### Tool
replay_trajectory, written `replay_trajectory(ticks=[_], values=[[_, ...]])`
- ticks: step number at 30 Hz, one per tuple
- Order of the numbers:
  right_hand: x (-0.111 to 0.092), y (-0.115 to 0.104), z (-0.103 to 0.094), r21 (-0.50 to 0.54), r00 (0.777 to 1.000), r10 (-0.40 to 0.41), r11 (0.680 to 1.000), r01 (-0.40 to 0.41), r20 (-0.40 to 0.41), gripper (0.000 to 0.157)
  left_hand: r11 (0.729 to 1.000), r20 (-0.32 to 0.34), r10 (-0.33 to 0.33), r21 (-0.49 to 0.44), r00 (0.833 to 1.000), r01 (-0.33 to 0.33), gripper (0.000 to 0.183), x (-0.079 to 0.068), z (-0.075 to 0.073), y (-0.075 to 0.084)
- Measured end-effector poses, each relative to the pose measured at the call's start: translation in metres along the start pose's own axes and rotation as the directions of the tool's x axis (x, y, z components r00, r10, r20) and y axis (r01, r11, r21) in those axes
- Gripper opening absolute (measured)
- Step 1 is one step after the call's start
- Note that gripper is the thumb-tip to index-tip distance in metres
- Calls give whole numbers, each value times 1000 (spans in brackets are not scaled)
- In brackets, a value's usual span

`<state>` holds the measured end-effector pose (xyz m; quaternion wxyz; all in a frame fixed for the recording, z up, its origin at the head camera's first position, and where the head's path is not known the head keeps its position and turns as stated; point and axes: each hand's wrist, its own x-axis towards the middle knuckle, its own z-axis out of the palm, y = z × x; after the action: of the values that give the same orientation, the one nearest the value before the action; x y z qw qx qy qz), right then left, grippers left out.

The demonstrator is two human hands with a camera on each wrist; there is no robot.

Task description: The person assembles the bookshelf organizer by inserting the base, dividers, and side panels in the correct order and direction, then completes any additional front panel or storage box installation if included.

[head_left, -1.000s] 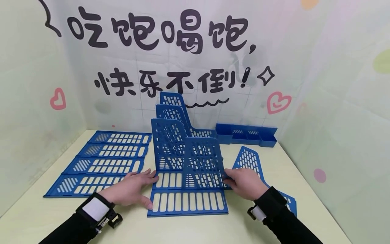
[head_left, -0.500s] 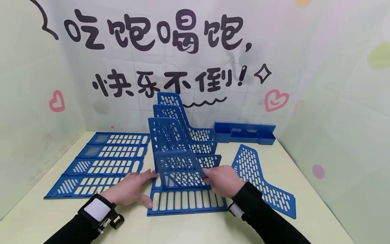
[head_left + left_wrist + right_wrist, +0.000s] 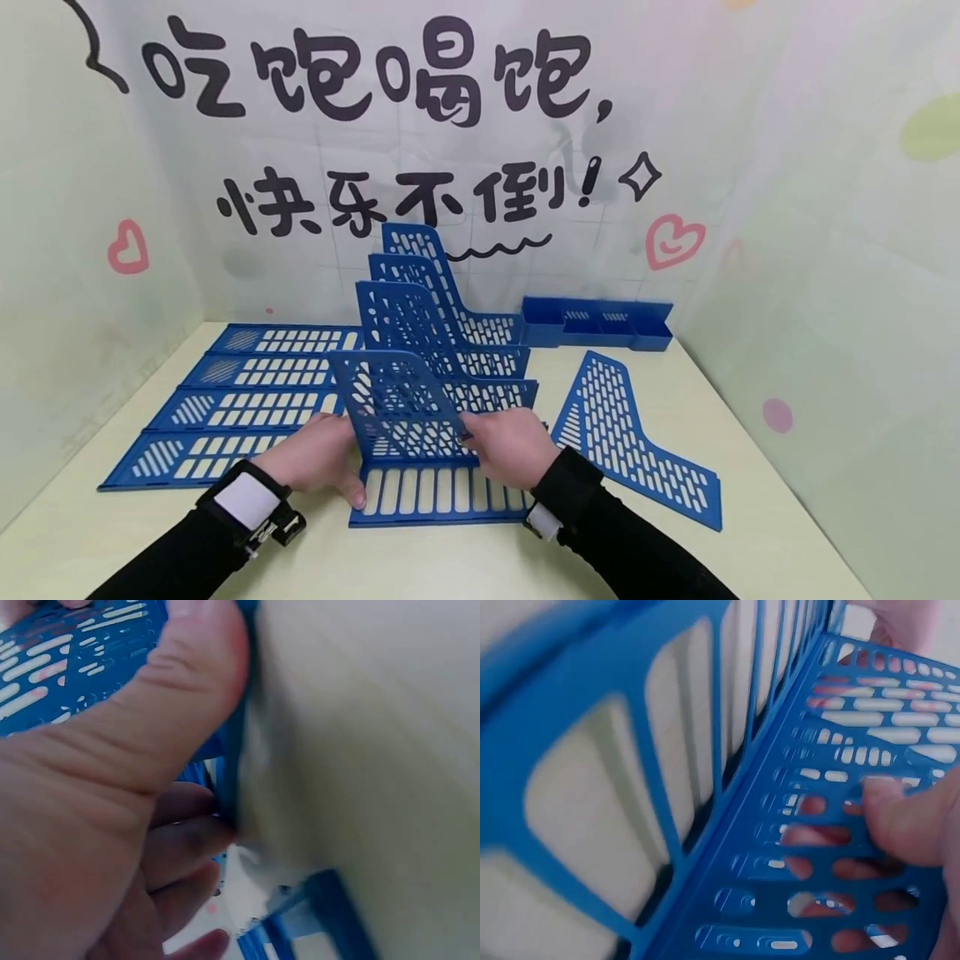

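Blue, slotted and made of plastic, a tall panel [image 3: 405, 408] stands between the two hands, its top slanting over towards the left fingers. The right hand [image 3: 508, 446] pinches it by its sloping right edge: the thumb lies on the near face, and the other fingers show through the slots from behind. Its lower edge meets a flat blue plastic slatted base [image 3: 442, 522] just below the fingers; whether the two are fastened cannot be made out. The base lies on a pale desk [image 3: 465, 571].

At the base's left edge rests the left hand [image 3: 318, 454], its thumb at the near corner and its relaxed fingers touching farther back, partly hidden behind the panel.

Beyond the right fingers, three upright blue plastic L-shaped panels [image 3: 397, 292] stand one behind another, tall ends to the left. Right of those same fingers, a loose blue L-shaped panel [image 3: 633, 442] lies flat on the desk. Four flat rectangular blue grid panels [image 3: 232, 386] lie side by side left of the left fingers and beyond them. Well past the right fingers, near a white backdrop [image 3: 675, 83] with black lettering, sits a low blue compartment tray [image 3: 596, 340].
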<state>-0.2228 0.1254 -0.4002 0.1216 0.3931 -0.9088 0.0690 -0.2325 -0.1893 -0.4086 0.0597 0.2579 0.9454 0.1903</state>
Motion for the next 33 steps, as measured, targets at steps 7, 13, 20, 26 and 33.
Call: replay_trajectory(ticks=[7, 13, 20, 26, 33], values=[[-1, -1, 5, 88, 997, 65, 994, -68, 45, 15, 994, 107, -56, -91, 993, 66, 132, -10, -5, -1], [-14, 7, -14, 359, 992, 126, 926, -114, -9, 39, 993, 106, -37, -111, 994, 49, 117, -24, 0, -7], [-70, 72, -45, 362, 896, 432, 855, -370, -104, 43, 999, 59, -32, -22, 998, 33, 105, -16, 1, -4], [-134, 124, -37, 129, 680, 697, 670, -731, 228, 91, 998, 60, -65, -22, 996, 67, 105, -8, -1, -5], [-157, 138, -32, 4, 602, 752, 624, -781, 270, 119, 994, 22, -99, -48, 995, 100, 107, 5, 7, -7]])
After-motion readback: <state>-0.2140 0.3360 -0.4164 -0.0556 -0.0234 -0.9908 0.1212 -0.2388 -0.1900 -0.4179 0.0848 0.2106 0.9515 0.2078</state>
